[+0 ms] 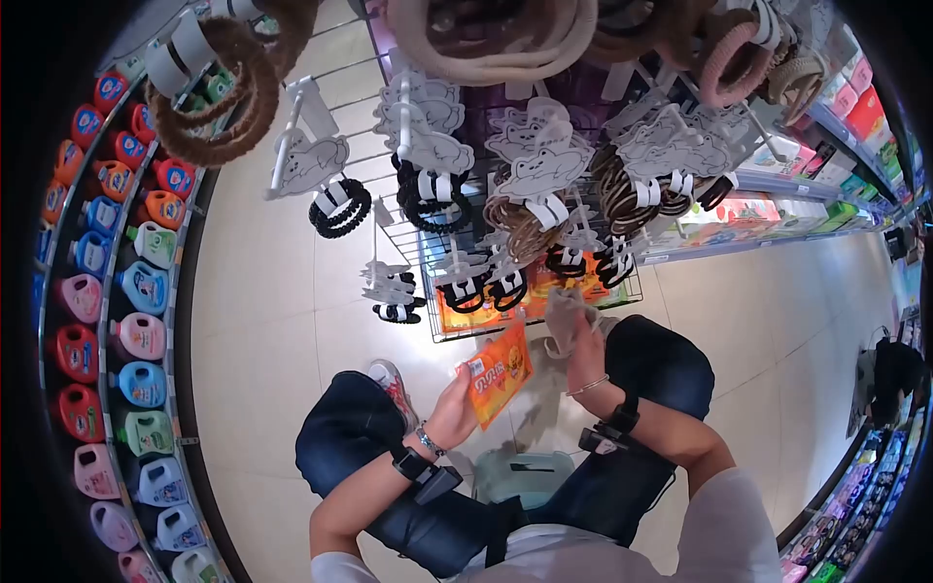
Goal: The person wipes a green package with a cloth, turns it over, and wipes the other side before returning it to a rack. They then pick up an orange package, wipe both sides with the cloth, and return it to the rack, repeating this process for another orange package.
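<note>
My left hand (455, 406) is closed on the edge of an orange packet (501, 373), which it holds tilted above the floor between my knees. To the right, my right hand (585, 355) grips a crumpled grey-beige cloth (567, 321). The cloth hangs just in front of the lower rack, near more orange packets (466, 313) lying in the wire basket. Black hair ties (505, 289) on white cards hang right above those packets.
Rows of detergent bottles (144, 335) line the left. Hair ties (535, 209) on hooks project overhead. A pale green stool (525, 476) is between my legs. Shelves of packaged goods (748, 209) run along the right, above tiled floor (262, 330).
</note>
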The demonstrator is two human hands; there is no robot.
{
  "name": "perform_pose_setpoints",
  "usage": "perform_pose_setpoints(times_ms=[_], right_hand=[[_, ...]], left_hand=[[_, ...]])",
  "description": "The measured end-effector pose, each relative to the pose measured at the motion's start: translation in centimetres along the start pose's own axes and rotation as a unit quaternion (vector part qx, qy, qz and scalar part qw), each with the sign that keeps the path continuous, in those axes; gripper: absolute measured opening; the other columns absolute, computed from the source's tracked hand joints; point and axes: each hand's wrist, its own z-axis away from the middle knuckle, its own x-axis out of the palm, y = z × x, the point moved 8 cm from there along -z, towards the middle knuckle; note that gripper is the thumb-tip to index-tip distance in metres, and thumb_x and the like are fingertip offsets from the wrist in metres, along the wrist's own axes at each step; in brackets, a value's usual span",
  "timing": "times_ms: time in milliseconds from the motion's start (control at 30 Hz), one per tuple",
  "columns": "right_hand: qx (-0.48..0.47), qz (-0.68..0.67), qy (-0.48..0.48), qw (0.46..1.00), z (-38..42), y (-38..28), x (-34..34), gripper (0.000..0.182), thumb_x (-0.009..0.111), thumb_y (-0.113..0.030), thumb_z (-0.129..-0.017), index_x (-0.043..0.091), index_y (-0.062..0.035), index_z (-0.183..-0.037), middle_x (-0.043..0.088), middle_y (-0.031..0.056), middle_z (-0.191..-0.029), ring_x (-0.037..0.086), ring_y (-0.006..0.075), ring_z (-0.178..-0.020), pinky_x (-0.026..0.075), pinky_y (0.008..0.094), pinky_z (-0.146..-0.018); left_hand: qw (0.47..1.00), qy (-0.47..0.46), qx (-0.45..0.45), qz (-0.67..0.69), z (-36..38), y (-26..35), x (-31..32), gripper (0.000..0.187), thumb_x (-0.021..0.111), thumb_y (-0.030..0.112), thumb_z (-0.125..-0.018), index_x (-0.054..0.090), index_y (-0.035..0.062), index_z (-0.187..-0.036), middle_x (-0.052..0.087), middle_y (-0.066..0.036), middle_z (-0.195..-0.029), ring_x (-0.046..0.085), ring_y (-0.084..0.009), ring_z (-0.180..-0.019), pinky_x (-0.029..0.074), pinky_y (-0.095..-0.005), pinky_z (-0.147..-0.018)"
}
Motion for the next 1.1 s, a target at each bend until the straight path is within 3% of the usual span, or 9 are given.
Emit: perform_pose_setpoints(times_ms=[267, 433, 567, 667, 733, 867, 900, 933, 1100], right_hand=[[-0.087, 0.137, -0.271, 0.949, 6.9, 4.7, 5.3, 0.038, 0.045, -0.024, -0.092, 0.044, -0.0028, -0.123, 0.036, 0.011, -0.135, 0.032, 0.0223, -0.126, 0.028, 0.0331, -0.101], [-0.354, 0.406, -0.501, 0.677, 15.2, 1.2, 9.6, 0.061, 0.054, -0.007, -0.074, 0.037, -0.0137, -0.133, 0.026, 0.0113, -0.142, 0.015, 0.0332, -0.134, 0.012, 0.048, -0.107], [-0.402, 0.48, -0.446, 0.64, 13.4, 0.4, 10.2, 0.075, 0.056, 0.004, -0.061, 0.039, -0.0187, -0.131, 0.027, 0.0075, -0.142, 0.02, 0.0301, -0.133, 0.019, 0.0513, -0.104], [-0.457, 0.501, -0.289, 0.676, 9.1, -2.4, 9.5, 0.057, 0.054, -0.008, -0.077, 0.04, -0.0165, -0.131, 0.042, 0.0083, -0.132, 0.026, 0.0271, -0.13, 0.021, 0.0487, -0.103], [-0.378, 0.392, -0.208, 0.813, 5.3, -4.0, 7.9, 0.045, 0.051, -0.02, -0.086, 0.041, -0.0126, -0.129, 0.048, 0.0097, -0.126, 0.034, 0.0241, -0.125, 0.024, 0.0434, -0.103], [-0.106, 0.478, -0.284, 0.824, -1.6, 3.9, 2.7, 0.037, 0.047, -0.027, -0.09, 0.045, -0.0095, -0.123, 0.051, 0.0092, -0.121, 0.044, 0.0215, -0.117, 0.033, 0.0396, -0.099], [0.138, 0.133, -0.277, 0.942, -1.8, 6.9, 1.7, 0.033, 0.044, -0.028, -0.092, 0.046, -0.009, -0.119, 0.053, 0.0079, -0.117, 0.048, 0.0201, -0.112, 0.037, 0.0381, -0.095], [0.356, -0.237, -0.215, 0.878, -0.3, 8.9, 2.2, 0.031, 0.041, -0.029, -0.093, 0.048, -0.0085, -0.115, 0.055, 0.0066, -0.112, 0.052, 0.0186, -0.106, 0.042, 0.0365, -0.091], [0.395, -0.171, -0.278, 0.859, 8.0, 7.6, 5.1, 0.03, 0.041, -0.028, -0.093, 0.048, -0.0074, -0.114, 0.057, 0.0037, -0.1, 0.055, 0.016, -0.097, 0.046, 0.0333, -0.084]], left_hand=[[0.996, 0.018, -0.033, 0.078, 0.5, -3.5, -1.1, 0.055, 0.032, 0.042, -0.092, 0.02, 0.0147, -0.139, 0.031, -0.008, -0.138, 0.034, -0.0222, -0.124, 0.028, -0.0393, -0.104], [0.971, -0.102, -0.09, 0.197, 0.6, 0.4, 0.5, 0.056, 0.032, 0.048, -0.091, 0.032, 0.0093, -0.131, 0.045, -0.013, -0.126, 0.046, -0.0262, -0.115, 0.037, -0.0396, -0.098], [0.957, -0.139, -0.063, 0.246, 0.5, 0.9, 1.0, 0.058, 0.031, 0.049, -0.091, 0.033, 0.0064, -0.131, 0.044, -0.013, -0.128, 0.045, -0.0272, -0.116, 0.036, -0.0393, -0.099], [0.986, -0.058, 0.02, 0.157, 1.0, 2.1, 0.9, 0.058, 0.029, 0.046, -0.092, 0.027, 0.005, -0.133, 0.038, -0.013, -0.133, 0.037, -0.027, -0.123, 0.027, -0.0418, -0.104], [0.987, -0.092, 0.029, 0.127, 1.9, 3.0, 1.6, 0.059, 0.029, 0.045, -0.092, 0.025, 0.0047, -0.135, 0.034, -0.014, -0.136, 0.034, -0.0276, -0.125, 0.026, -0.0443, -0.104], [0.989, -0.081, 0.047, 0.114, 2.7, 3.5, 0.2, 0.059, 0.029, 0.045, -0.092, 0.024, 0.0049, -0.135, 0.033, -0.014, -0.137, 0.033, -0.0283, -0.126, 0.026, -0.0444, -0.104], [0.991, -0.042, 0.047, 0.114, 2.5, 3.3, -0.9, 0.057, 0.029, 0.044, -0.093, 0.026, 0.0043, -0.133, 0.037, -0.013, -0.134, 0.037, -0.027, -0.123, 0.029, -0.0433, -0.102], [0.992, -0.002, 0.048, 0.115, 2.2, 3.0, -2.1, 0.055, 0.03, 0.043, -0.093, 0.029, 0.0038, -0.132, 0.041, -0.013, -0.131, 0.041, -0.0257, -0.119, 0.033, -0.0421, -0.1], [0.975, 0.216, 0.047, 0.035, 0.7, -0.6, -10.1, 0.043, 0.03, 0.035, -0.096, 0.039, 0.002, -0.122, 0.049, -0.011, -0.123, 0.052, -0.0214, -0.108, 0.044, -0.0363, -0.091]])
